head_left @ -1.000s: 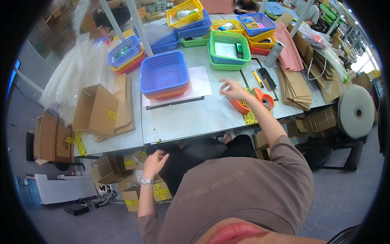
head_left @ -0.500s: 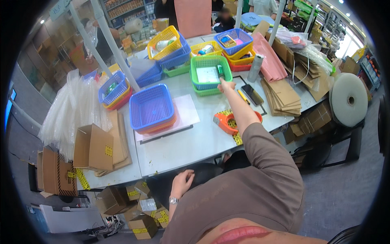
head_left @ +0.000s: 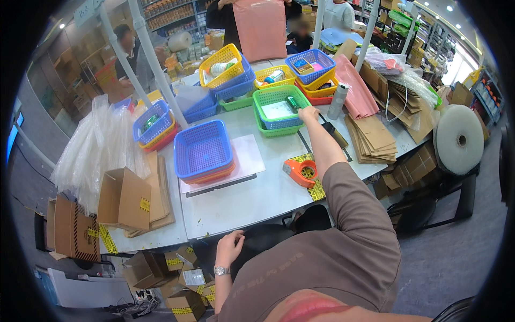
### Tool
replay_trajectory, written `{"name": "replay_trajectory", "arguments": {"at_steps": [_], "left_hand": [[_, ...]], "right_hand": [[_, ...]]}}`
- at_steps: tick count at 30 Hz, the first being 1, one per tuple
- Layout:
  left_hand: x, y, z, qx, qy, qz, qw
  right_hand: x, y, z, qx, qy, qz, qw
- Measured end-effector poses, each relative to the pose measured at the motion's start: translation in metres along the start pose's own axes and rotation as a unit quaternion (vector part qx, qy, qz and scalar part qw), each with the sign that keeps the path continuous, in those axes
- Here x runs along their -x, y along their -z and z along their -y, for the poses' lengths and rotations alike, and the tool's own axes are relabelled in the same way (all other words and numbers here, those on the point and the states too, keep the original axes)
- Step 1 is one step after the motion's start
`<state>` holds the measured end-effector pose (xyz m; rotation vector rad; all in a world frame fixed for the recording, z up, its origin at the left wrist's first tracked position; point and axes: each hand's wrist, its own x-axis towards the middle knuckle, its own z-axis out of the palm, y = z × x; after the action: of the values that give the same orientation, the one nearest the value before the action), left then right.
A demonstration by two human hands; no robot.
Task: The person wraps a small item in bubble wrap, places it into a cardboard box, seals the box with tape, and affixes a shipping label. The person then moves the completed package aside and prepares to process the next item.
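Note:
My right hand (head_left: 309, 114) is at the right side of a green basket (head_left: 260, 96), its fingers closed on the rim as far as I can see. Inside lie a white sheet of paper (head_left: 278, 110) and a small green item (head_left: 292, 102). Blue and green basket layers show beneath the rim. My left hand (head_left: 229, 247) hovers near the table's front edge, fingers loosely stretched, with nothing in it. To the left, a blue basket (head_left: 203, 150) tops a stack of empty baskets on white sheets.
An orange tape dispenser (head_left: 300, 172) and a phone (head_left: 335, 135) lie near my right arm. Flat cardboard (head_left: 370, 139) is stacked at right. Bubble-wrap bags (head_left: 99, 155) and an open carton (head_left: 124, 198) stand at left. Across the table, a person holds a pink sheet (head_left: 261, 29).
My right hand has shifted slightly right along the basket's side. My left hand has moved a little left, its fingers straighter. Across the table, a person's hands now show at the pink sheet.

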<state>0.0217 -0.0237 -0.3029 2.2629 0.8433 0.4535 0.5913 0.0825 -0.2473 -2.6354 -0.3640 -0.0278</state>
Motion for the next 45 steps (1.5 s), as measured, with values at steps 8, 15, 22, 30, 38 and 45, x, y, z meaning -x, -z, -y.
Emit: {"name": "replay_trajectory", "arguments": {"at_steps": [8, 15, 22, 30, 38, 45], "left_hand": [[0.023, -0.008, -0.006, 0.020, 0.027, 0.009, 0.999], [0.018, 0.026, -0.013, 0.104, 0.024, -0.067, 0.992], [-0.023, 0.041, -0.043, 0.139, -0.072, -0.126, 0.980], [-0.039, 0.013, -0.030, 0.006, -0.169, -0.089, 0.982], [-0.038, -0.033, 0.005, -0.008, -0.106, -0.187, 0.977], [-0.020, -0.057, -0.006, 0.003, -0.031, -0.221, 0.975]], "right_hand": [[-0.017, 0.032, 0.024, -0.334, -0.049, 0.026, 0.941], [-0.018, 0.104, 0.003, -0.429, 0.209, 0.219, 0.851], [0.094, 0.170, -0.007, -0.135, 0.406, 0.415, 0.803], [0.192, 0.055, 0.019, -0.015, 0.541, 0.560, 0.627], [0.221, -0.001, 0.035, -0.041, 0.626, 0.335, 0.703], [0.297, -0.007, -0.004, 0.017, 0.809, 0.267, 0.524]]}}
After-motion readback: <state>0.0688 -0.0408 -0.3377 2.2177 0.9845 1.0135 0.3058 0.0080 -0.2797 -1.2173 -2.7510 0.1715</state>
